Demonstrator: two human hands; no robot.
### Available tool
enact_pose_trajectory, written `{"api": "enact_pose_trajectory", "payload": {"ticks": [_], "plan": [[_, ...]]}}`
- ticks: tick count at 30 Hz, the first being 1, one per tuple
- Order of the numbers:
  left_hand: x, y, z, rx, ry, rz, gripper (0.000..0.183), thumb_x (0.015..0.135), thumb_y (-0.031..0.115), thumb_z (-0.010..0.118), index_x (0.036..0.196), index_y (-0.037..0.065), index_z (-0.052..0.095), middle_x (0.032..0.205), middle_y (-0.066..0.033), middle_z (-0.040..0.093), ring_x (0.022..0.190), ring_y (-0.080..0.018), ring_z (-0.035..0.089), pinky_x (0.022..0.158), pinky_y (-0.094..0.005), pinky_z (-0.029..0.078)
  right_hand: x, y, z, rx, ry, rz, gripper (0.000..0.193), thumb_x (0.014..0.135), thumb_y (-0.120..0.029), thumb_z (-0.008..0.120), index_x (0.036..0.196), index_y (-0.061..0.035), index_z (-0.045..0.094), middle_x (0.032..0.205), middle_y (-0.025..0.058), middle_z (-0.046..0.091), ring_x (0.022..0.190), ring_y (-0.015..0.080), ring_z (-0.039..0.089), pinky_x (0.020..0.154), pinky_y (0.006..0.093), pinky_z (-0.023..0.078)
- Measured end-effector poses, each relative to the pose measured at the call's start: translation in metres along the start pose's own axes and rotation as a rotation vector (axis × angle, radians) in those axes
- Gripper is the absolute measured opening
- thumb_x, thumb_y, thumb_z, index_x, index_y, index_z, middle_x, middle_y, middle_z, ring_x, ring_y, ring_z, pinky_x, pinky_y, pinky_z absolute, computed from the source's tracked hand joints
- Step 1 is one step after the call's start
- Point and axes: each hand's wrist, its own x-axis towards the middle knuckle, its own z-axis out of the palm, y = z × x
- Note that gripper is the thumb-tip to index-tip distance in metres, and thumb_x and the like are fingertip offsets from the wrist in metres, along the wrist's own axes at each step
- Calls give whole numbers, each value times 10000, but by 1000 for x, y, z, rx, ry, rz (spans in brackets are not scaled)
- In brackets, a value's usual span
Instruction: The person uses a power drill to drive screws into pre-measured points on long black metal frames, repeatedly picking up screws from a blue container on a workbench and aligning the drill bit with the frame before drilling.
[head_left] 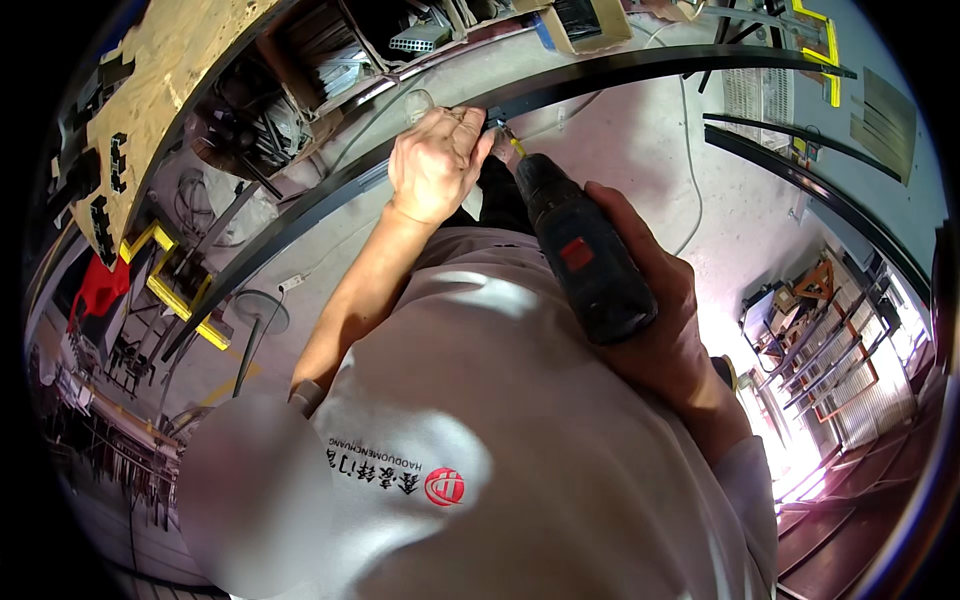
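A long dark metal profile (620, 68) runs across in front of me, bowed by the lens. My left hand (437, 163) is closed on it near the middle, knuckles up; what the fingertips press against is hidden. In my right hand (668, 310) is a black cordless drill (590, 262) with a red patch, gripped from its right side. Its bit (514, 140), partly yellow, points at the profile just right of my left fingers. Whether the tip touches the metal I cannot tell.
Yellow supports (185, 305) stand under the profile at left, another yellow support (832, 50) at far right. More dark profiles (810, 185) lie to the right. A wooden board (160, 60) and cartons of parts (590, 40) are beyond. A cable (690, 150) crosses the floor.
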Motion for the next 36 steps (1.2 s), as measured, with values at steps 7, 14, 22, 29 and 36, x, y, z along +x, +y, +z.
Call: {"api": "enact_pose_trajectory", "payload": {"ticks": [7,14,22,29,36], "plan": [[0,-4,3,7,13,26,334,766,107,849,1064,20,727,943,-109,739,802,-295,704,669,-371,575,12,-18,-8,-68,-90,42,794,764,51,775,1495,-52,483,1126,196,738,1007,313,760,851,338,568],[5,1,2,111,-90,11,337,780,108,813,1077,3,694,961,-133,734,840,-292,707,754,-372,585,24,-30,-9,-228,-200,126,761,781,8,778,1484,-44,490,1054,213,730,923,398,743,783,400,585],[5,-3,2,153,-161,45,365,833,142,786,1142,-32,698,985,-179,736,874,-301,717,884,-411,597,35,-28,-14,-365,-287,61,669,838,-178,743,1465,-67,539,848,119,643,668,304,683,588,408,541],[3,-3,7,122,-148,35,423,786,44,800,1186,-42,692,1006,-181,734,869,-347,731,877,-438,606,51,-39,-23,-437,-423,82,672,811,-194,791,1407,20,565,822,122,665,623,266,669,563,378,517],[5,-3,7,128,-166,47,420,803,44,791,1197,-52,685,1015,-184,730,888,-343,735,892,-441,605,53,-36,-26,-466,-463,51,659,797,-203,795,1385,10,590,798,98,644,592,241,637,534,372,491]]}}
